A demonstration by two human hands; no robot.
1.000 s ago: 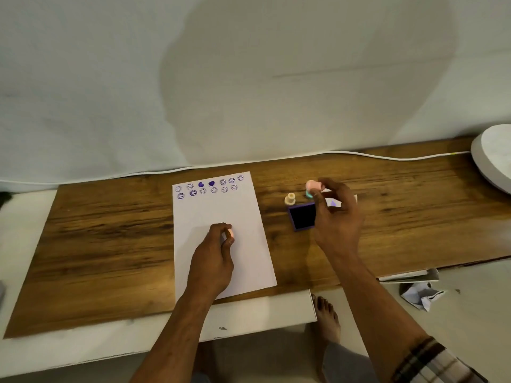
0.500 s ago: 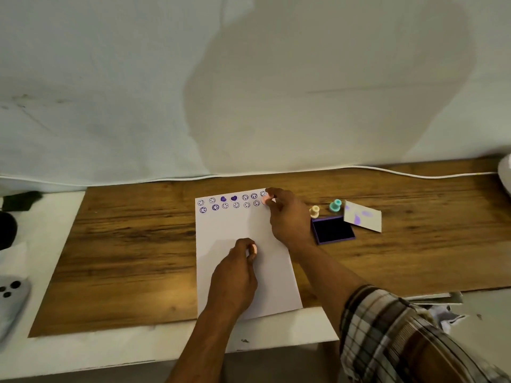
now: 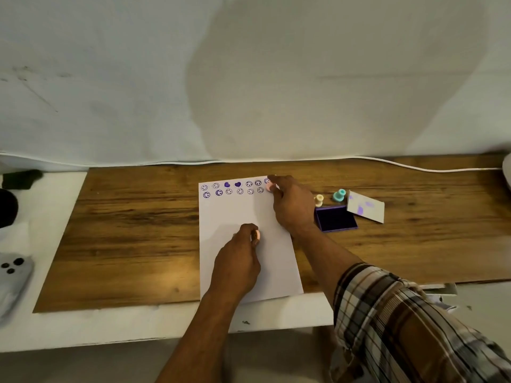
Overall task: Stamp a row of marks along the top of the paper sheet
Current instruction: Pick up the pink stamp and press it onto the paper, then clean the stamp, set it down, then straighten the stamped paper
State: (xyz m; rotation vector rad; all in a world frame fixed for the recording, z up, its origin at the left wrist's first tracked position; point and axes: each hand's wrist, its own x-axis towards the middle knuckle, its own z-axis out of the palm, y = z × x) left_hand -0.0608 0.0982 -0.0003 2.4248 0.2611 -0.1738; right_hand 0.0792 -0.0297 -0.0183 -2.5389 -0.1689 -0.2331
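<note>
pink stamp (image 3: 269, 186) mostly hidden by right hand (image 3: 290, 203)

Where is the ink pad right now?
In the head view, the open purple ink pad lies on the wooden board right of the paper sheet, beside the right hand, just in front of the cream stamp.

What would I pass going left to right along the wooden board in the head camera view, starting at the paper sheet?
Paper sheet → right hand pressing the pink stamp at the sheet's top right corner → cream stamp → teal stamp → white card with purple smudges.
</note>
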